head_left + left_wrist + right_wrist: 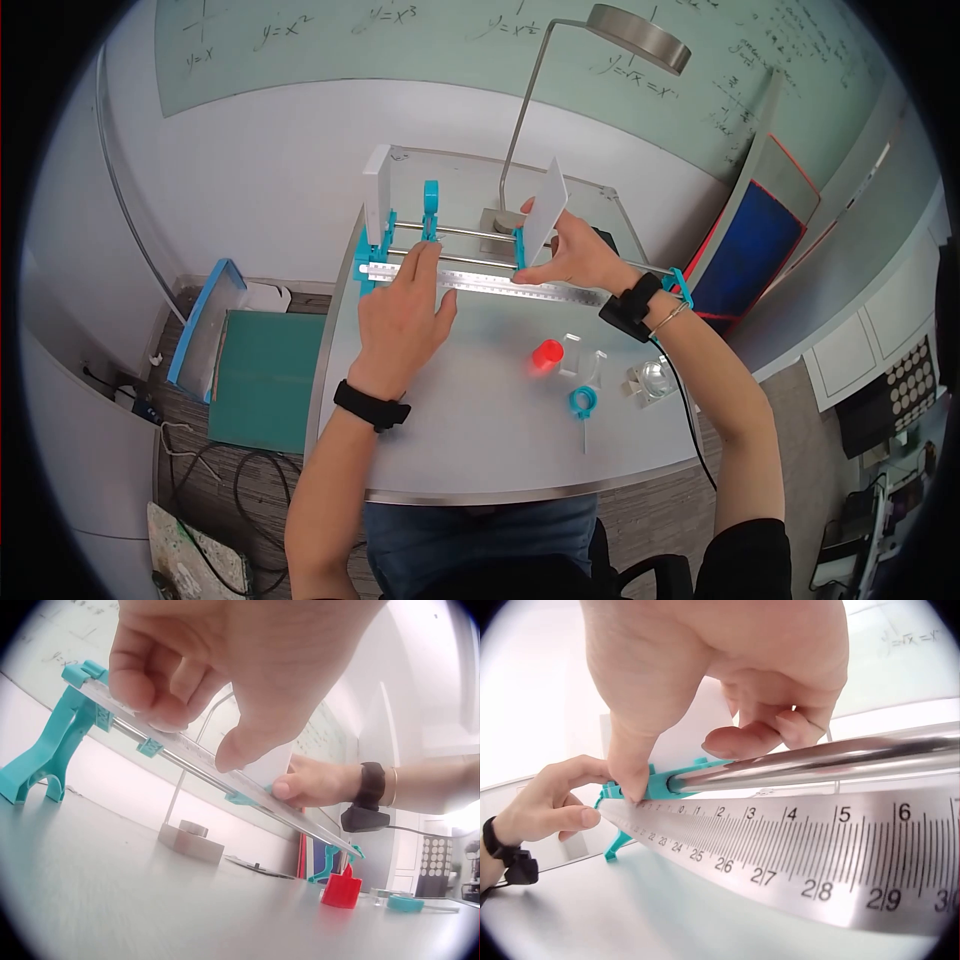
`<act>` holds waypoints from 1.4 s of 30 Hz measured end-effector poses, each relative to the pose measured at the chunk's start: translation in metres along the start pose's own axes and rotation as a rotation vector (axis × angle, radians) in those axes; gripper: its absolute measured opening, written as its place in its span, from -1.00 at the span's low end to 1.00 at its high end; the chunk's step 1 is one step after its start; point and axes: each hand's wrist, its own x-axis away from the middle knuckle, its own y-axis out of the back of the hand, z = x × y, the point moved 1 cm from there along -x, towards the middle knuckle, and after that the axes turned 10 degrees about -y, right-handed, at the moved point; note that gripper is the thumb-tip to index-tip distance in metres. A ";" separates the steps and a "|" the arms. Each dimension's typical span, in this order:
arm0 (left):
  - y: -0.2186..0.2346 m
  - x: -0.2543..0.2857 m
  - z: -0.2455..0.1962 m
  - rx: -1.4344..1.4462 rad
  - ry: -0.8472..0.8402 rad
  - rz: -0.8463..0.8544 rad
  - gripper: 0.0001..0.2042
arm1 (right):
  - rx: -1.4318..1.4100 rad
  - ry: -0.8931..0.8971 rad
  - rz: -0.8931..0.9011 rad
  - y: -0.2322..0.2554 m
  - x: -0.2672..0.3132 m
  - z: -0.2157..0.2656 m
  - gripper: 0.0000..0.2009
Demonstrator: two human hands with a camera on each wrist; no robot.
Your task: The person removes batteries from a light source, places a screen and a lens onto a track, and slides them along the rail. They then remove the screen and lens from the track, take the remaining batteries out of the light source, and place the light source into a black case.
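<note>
A metal ruler (470,281) lies along the front of an optical bench with two metal rods (470,232) and blue end supports (364,262). My left hand (400,318) reaches over the ruler's left part, fingers extended to the foot of a blue ring holder (431,200), thumb apart. My right hand (588,258) pinches the blue slider (660,782) of an upright white screen (546,212), thumb at the front and fingers behind. Another white panel (377,195) stands at the bench's left end. Ruler markings show close under my right hand in the right wrist view.
Before the bench lie a red cylinder (547,354), clear plates (570,355), a blue ring on a stem (583,402) and a clear round piece (655,378). A lamp (640,38) rises behind. A cable (684,400) hangs from my right wrist.
</note>
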 end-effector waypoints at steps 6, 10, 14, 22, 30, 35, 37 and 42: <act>-0.004 -0.001 -0.002 0.019 -0.016 -0.016 -0.45 | -0.010 0.029 -0.029 -0.002 -0.003 -0.011 -0.02; -0.015 -0.007 -0.017 0.056 -0.039 -0.004 -0.45 | 0.023 0.014 -0.041 -0.004 -0.006 -0.018 0.00; -0.027 -0.014 -0.039 0.084 -0.068 0.019 -0.46 | 0.003 0.054 -0.055 -0.005 -0.007 -0.023 0.02; -0.029 -0.018 -0.045 0.031 -0.065 0.062 -0.48 | 0.047 -0.065 -0.028 0.003 0.006 -0.002 -0.09; -0.032 -0.017 -0.044 0.002 -0.062 0.043 -0.49 | -0.078 -0.028 -0.038 0.037 0.038 -0.062 -0.04; -0.032 -0.017 -0.045 0.001 -0.066 0.033 -0.49 | -0.063 -0.083 -0.025 0.060 0.060 -0.071 -0.05; -0.032 -0.017 -0.044 0.013 -0.059 0.033 -0.49 | -0.102 -0.116 -0.012 0.063 0.062 -0.076 -0.05; -0.033 -0.017 -0.043 0.040 -0.068 0.010 -0.50 | -0.087 -0.138 -0.010 0.065 0.064 -0.076 -0.04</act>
